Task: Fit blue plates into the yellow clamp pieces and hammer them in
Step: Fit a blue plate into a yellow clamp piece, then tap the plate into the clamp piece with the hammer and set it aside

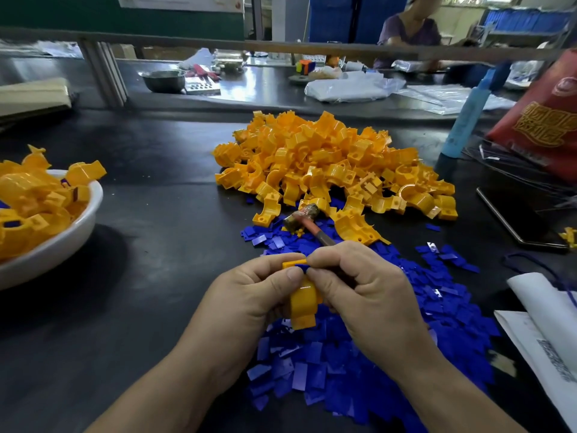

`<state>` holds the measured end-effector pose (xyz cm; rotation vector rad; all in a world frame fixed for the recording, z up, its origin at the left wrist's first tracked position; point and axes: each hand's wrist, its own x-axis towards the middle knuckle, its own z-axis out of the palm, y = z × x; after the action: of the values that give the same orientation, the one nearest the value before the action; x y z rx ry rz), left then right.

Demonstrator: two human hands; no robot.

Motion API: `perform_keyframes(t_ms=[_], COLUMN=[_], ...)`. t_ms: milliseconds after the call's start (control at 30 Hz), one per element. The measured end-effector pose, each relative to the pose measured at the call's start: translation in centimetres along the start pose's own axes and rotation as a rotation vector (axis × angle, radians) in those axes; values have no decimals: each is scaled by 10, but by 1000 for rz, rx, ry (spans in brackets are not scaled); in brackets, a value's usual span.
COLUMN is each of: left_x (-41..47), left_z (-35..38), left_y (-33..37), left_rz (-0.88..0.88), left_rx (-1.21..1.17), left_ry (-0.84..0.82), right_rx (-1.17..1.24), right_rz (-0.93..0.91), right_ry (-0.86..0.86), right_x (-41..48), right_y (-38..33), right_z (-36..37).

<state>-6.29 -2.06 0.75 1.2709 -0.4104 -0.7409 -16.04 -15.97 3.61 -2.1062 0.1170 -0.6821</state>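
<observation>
- Fingers of both hands met at the top end of one yellow clamp, pinched narrow around a small blue plate being pressed into its upper lug.
- Left hand wrapped the clamp's curved body from the side; right hand pushed the plate with thumb and forefinger while also keeping the hammer handle tucked in its palm, head pointing away over the table.
- Clamp was held above the near heap of loose blue plates; unfilled clamps lay in a pile beyond, and others sat in a white bowl at left.
- Clamp looked like light, stiff, glossy moulded plastic, probably slippery on the arch, so the flat lugs seemed the surer hold.
- Plate looked thin, rigid and easy to drop; gripping by its edges seemed best.
</observation>
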Motion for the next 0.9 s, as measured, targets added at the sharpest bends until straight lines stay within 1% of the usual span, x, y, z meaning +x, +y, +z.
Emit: perform_keyframes(t_ms=[100, 233, 267, 367, 467, 633, 733, 900], left_x=[0, -2, -3, -3, -4, -5, -6, -6], left_z=[-3, -4, -4, -3, -3, 3, 6, 7], left_y=[1, 2, 2, 3, 2, -1, 0, 0], left_rz=[-40, -26, -8, 46, 72, 104, 129, 158], left_rx=[-53, 13, 43, 107, 170, 263, 325, 346], left_ry=[-64, -98, -96, -86, -81, 29, 51, 87], right_rx=[39, 271, 294, 291, 360, 417, 427, 413], right_rz=[42, 223, 250, 267, 299, 322, 322, 286], right_ry=[-33, -84, -83, -101, -135, -91, -82, -74], right_x=[0, 0, 1, 1, 1, 0, -1, -1], right_y=[1, 3, 3, 3, 4, 3, 2, 0], right_z=[-1, -1, -1, 0, 1, 5, 6, 6])
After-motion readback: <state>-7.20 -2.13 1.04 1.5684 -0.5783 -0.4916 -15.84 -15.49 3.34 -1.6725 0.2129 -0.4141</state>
